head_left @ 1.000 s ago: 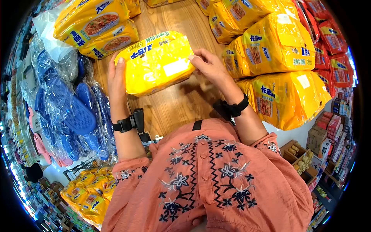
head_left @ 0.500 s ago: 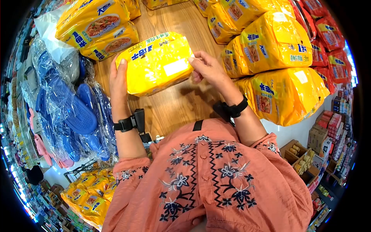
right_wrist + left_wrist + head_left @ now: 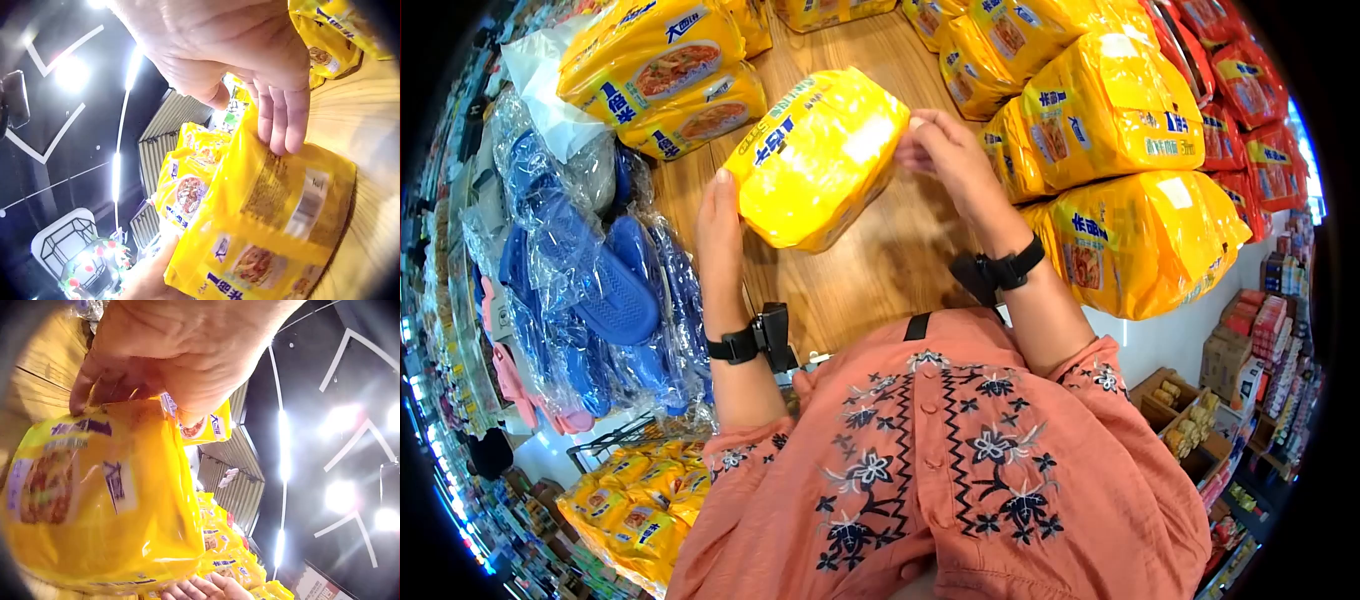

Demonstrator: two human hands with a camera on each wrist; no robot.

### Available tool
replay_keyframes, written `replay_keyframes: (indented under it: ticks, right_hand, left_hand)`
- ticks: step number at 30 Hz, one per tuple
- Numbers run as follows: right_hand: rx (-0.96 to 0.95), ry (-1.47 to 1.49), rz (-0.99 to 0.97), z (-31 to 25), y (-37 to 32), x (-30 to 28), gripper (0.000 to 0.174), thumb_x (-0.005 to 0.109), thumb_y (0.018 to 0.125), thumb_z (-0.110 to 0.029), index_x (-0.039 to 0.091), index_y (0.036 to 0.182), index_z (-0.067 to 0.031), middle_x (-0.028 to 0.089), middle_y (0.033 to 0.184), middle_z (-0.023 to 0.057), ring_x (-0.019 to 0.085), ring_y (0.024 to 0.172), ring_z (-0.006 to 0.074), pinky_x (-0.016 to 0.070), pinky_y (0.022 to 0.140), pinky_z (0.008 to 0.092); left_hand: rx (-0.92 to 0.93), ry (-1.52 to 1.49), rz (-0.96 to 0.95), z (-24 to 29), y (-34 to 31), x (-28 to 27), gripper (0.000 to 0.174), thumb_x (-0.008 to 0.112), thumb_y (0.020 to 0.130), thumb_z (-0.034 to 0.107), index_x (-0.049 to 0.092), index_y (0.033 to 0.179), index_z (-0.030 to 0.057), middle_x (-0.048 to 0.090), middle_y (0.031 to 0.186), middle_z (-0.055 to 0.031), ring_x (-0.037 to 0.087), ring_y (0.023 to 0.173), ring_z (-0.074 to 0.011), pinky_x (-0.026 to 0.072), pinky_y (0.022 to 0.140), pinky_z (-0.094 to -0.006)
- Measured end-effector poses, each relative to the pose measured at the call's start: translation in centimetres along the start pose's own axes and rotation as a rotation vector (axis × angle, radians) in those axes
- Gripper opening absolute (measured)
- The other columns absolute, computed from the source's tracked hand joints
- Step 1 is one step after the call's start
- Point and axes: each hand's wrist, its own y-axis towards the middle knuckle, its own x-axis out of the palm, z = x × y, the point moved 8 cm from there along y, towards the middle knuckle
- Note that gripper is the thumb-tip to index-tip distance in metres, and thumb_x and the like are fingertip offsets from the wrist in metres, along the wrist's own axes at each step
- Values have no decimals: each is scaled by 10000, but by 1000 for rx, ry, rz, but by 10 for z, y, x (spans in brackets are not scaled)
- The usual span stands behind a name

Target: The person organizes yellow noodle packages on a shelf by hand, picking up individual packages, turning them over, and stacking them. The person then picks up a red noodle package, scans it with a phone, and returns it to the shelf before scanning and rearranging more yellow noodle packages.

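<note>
A yellow noodle pack (image 3: 820,150) is tilted between the two hands over the wooden table. The left hand (image 3: 720,230) grips its left end, thumb at the upper edge; in the left wrist view, this hand (image 3: 169,356) has its fingers bent against the pack (image 3: 137,494). At the pack's upper right corner is the right hand (image 3: 960,170). Seen in the right wrist view, the right hand (image 3: 231,56) has nearly straight fingers lying against the pack (image 3: 281,206), its thumb apart from them. The underside of the pack is hidden in the head view.
Yellow packs (image 3: 1115,110) are stacked at the right, red packs (image 3: 1250,85) beyond them. More yellow packs (image 3: 655,60) stand at the upper left. Blue slippers (image 3: 610,290) in clear plastic hang left of the wooden table (image 3: 880,275). Another yellow pile (image 3: 635,510) lies at the lower left.
The pack has turned counter-clockwise, its right end swinging up and away from the body. The right hand has moved up with that end; the left hand has shifted slightly right and toward the body.
</note>
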Motion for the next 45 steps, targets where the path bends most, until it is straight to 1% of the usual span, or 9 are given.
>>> replay_keyframes:
  ticks: [4, 7, 18, 27, 31, 34, 39, 42, 45]
  right_hand:
    - [-246, -118, 56, -28, 7, 4, 523, 498, 1043, -358, 461, 1416, 7, 554, 1357, 108, 500, 1300, 199, 384, 1094, 345]
    - [-229, -164, 75, -29, 7, -1, 523, 506, 1040, -374, 472, 1407, -3, 568, 1335, 92, 515, 1281, 194, 398, 1079, 348]
    - [24, -172, -65, 3, -16, 6, 432, 510, 1036, -388, 578, 1280, -38, 641, 1161, 30, 595, 1067, 135, 468, 922, 283]
    - [-245, -138, 110, -1, -7, -23, 377, 559, 1006, -318, 601, 1181, 13, 648, 1038, 56, 594, 947, 135, 474, 846, 275]
    - [-150, -210, 176, -1, -24, -28, 460, 564, 994, -379, 603, 1148, 52, 656, 1067, 113, 603, 977, 181, 474, 882, 313]
    - [-95, -258, 111, 10, -33, -30, 448, 552, 1006, -417, 571, 1165, 2, 598, 960, 54, 531, 810, 123, 434, 683, 278]
    - [-89, -512, 75, 6, -57, -30, 396, 556, 1010, -434, 562, 1107, -50, 567, 849, 6, 496, 650, 76, 416, 565, 227]
    - [147, -21, -18, 21, -69, -19, 465, 587, 990, -432, 562, 1154, 3, 630, 872, 53, 563, 655, 123, 449, 547, 252]
    - [11, 11, 95, 11, -58, -22, 362, 580, 998, -389, 556, 1056, -33, 594, 757, 22, 487, 528, 90, 384, 453, 238]
  left_hand:
    - [-195, 30, -122, -8, -24, 5, 715, 387, 1025, 617, 613, 1238, -27, 698, 1034, -111, 672, 934, -178, 518, 797, -298]
    - [-177, 31, -96, -12, -31, -1, 780, 380, 1013, 646, 591, 1262, -62, 691, 1049, -139, 677, 927, -177, 530, 813, -298]
    - [-129, -136, -229, -1, -36, 50, 535, 486, 1034, 511, 610, 1248, 36, 674, 982, -39, 610, 805, -121, 485, 728, -229]
    - [-221, -159, -407, -19, -23, 72, 560, 551, 1004, 502, 591, 1232, -8, 649, 1100, -95, 628, 978, -144, 509, 777, -275]
    - [16, 62, -133, 19, 14, 55, 631, 561, 1001, 476, 490, 1358, -40, 580, 1281, -145, 562, 1181, -221, 474, 935, -327]
    - [124, 33, -138, 19, 54, 57, 699, 587, 987, 467, 406, 1455, -20, 499, 1419, -165, 484, 1298, -267, 372, 1091, -359]
    - [156, 36, -239, 10, 87, 81, 615, 590, 993, 445, 491, 1394, -10, 561, 1331, -118, 524, 1216, -197, 406, 1034, -315]
    - [173, 7, -281, 12, 87, 89, 523, 601, 997, 409, 557, 1306, -10, 617, 1212, -86, 557, 1118, -163, 426, 983, -291]
    - [192, -36, -251, 9, 81, 83, 451, 593, 1008, 398, 599, 1200, -10, 636, 1116, -64, 562, 1039, -141, 436, 941, -277]
